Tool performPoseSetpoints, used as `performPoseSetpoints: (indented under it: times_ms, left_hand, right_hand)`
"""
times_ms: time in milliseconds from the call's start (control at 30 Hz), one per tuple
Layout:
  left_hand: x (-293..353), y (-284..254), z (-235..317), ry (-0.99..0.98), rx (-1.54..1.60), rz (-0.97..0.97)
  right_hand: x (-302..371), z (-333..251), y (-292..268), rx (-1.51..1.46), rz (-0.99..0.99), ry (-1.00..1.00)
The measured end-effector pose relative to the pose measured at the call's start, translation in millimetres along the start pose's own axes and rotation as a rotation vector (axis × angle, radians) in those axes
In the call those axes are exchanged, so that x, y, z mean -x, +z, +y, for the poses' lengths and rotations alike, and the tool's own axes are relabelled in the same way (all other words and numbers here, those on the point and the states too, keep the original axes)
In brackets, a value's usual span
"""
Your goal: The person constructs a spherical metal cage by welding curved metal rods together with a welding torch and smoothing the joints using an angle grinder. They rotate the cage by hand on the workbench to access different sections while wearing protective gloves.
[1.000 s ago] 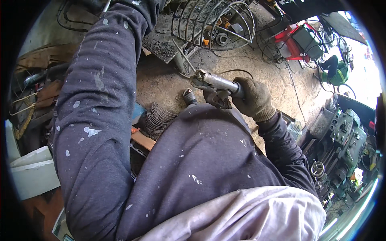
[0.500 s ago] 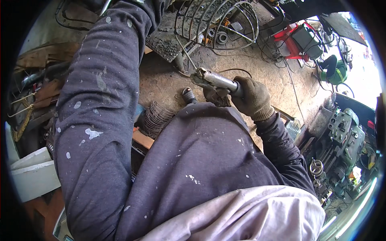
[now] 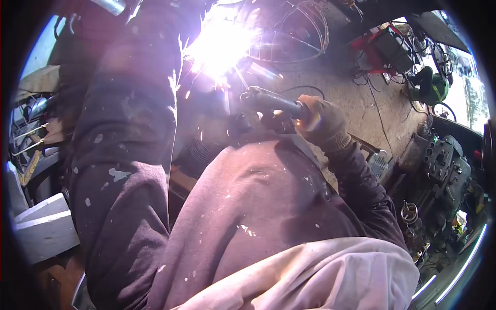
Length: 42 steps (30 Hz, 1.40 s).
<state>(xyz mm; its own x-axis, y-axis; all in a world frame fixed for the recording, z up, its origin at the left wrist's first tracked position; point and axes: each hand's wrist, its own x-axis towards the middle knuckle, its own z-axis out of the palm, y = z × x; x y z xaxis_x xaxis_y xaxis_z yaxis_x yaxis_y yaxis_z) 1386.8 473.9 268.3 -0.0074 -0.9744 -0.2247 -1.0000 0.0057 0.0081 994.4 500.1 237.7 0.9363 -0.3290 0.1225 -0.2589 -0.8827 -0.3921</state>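
Note:
My right hand (image 3: 321, 121), in a brown work glove, is closed round the handle of a welding electrode holder (image 3: 274, 103). A thin rod leads from its jaws up and left toward a blinding arc (image 3: 222, 44). Sparks fly down and sideways from the glare, which hides the workpiece and the rod's tip. My left arm (image 3: 121, 155), in a dark paint-spotted sleeve, stretches up past the left side of the arc. Its hand lies beyond the upper edge. Right of the arc stands a round wire cage (image 3: 323, 39), dimmed by haze.
A dark box sits on a red stool (image 3: 367, 54) at the upper right, with cables around it. Beyond it, a person in green (image 3: 436, 88) is low to the ground. A grey-green workshop machine (image 3: 444, 165) stands at right. White blocks (image 3: 46, 235) lie at left.
A bright arc with flying sparks has appeared at the top, and the surroundings look darker. My right hand keeps its hold on the electrode holder in nearly the same place.

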Motion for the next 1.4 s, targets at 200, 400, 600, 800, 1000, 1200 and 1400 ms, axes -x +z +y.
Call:
performPoseSetpoints:
  times_ms: [200,400,600,800,1000,1200,1400]
  left_hand:
    - [1,-1,1,-0.002,0.01,0.009]
    - [7,-1,-1,-0.018,0.021,0.009]
    - [10,0,1,-0.03,0.044,0.014]
    - [13,-1,2,-0.042,0.055,0.018]
    - [14,-2,2,-0.045,0.066,0.021]
    - [15,-1,2,-0.049,0.07,0.021]
    - [15,-1,3,-0.048,0.071,0.021]
  right_hand:
    - [0,4,1,0.069,0.133,-0.247]
    - [0,-5,5,-0.093,0.109,-0.106]
    - [8,-5,2,-0.08,0.038,-0.068]
    - [6,-8,0,-0.105,0.042,-0.053]
    - [5,-8,0,-0.098,0.028,-0.024]
    - [3,-5,2,-0.095,-0.008,-0.008]
    - [0,-1,10,-0.114,0.094,-0.056]
